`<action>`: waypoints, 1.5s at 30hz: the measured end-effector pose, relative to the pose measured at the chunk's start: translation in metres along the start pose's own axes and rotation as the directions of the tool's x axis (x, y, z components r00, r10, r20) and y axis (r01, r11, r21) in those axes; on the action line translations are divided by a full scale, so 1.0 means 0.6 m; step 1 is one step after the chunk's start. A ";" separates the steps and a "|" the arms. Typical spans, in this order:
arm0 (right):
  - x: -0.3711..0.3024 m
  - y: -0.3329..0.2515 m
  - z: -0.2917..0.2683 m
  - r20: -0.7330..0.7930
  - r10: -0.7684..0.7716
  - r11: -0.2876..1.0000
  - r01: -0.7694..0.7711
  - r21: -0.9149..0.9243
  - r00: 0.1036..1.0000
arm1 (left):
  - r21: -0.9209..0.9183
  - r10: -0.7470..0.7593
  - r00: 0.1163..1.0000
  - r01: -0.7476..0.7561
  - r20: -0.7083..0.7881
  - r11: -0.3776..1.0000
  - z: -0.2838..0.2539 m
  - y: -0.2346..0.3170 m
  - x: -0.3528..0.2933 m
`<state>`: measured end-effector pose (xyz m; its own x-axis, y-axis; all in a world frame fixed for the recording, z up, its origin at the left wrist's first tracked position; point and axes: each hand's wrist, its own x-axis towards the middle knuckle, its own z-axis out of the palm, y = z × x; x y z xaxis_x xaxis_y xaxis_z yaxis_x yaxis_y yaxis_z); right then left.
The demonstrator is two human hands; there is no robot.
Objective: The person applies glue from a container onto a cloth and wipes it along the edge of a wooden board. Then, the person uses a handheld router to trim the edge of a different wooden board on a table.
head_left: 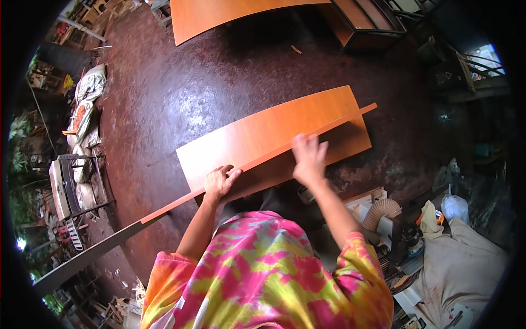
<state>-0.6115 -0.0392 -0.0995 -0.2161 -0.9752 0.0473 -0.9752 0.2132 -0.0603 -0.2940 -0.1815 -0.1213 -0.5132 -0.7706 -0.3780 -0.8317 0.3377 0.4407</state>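
An orange wood-faced panel [263, 130] lies flat in front of me. Across it, slanting from lower left to upper right, runs a long narrow wooden strip [263, 159] with an orange upper edge; both its ends reach past the panel. My left hand [219, 182] grips the strip near the panel's left part, fingers bent over it and thumb to the right. Farther right, my right hand [309, 160] is slightly blurred, its fingers stretched out and thumb apart. Its fingertips are at the strip's edge; whether they touch it I cannot tell.
A larger orange panel [241, 13] stands at the far side beside a dark-framed piece [372, 33]. Filled sacks [86, 115] line the left wall. Near the lower left is a grey board [90, 257] in line with the strip. A ribbed hose [382, 213] and a cloth [463, 268] lie lower right.
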 end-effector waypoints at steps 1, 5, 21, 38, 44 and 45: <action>0.014 0.057 -0.004 -0.063 0.143 0.985 -0.148 -0.085 0.988 | 0.002 -0.006 1.000 0.006 0.000 1.000 -0.001 0.000 -0.003; 0.029 0.165 0.004 -0.097 0.410 0.895 -0.421 -0.151 0.907 | -0.012 0.015 1.000 -0.015 -0.002 1.000 0.002 0.006 0.004; -0.007 -0.047 0.070 0.102 -0.150 0.981 0.136 0.136 0.983 | 0.060 0.095 0.976 -0.085 -0.196 0.995 0.031 0.032 0.026; -0.012 -0.160 0.063 0.120 -0.015 0.992 0.000 0.122 0.993 | 0.074 -0.101 0.973 0.118 -0.206 0.990 -0.033 -0.170 -0.101; -0.029 -0.316 0.062 0.165 -0.097 0.992 0.081 0.099 0.981 | 0.060 -0.174 0.953 0.194 -0.247 0.979 -0.076 -0.301 -0.172; -0.035 -0.351 0.064 0.181 -0.110 0.991 0.095 0.092 0.977 | 0.036 -0.183 0.957 0.196 -0.224 0.980 -0.083 -0.320 -0.183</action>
<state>-0.3999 -0.0658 -0.1258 -0.0950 -0.9873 -0.1275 -0.9825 0.1136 -0.1473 -0.0673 -0.1888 -0.1237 -0.2914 -0.9205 -0.2604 -0.9232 0.1993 0.3286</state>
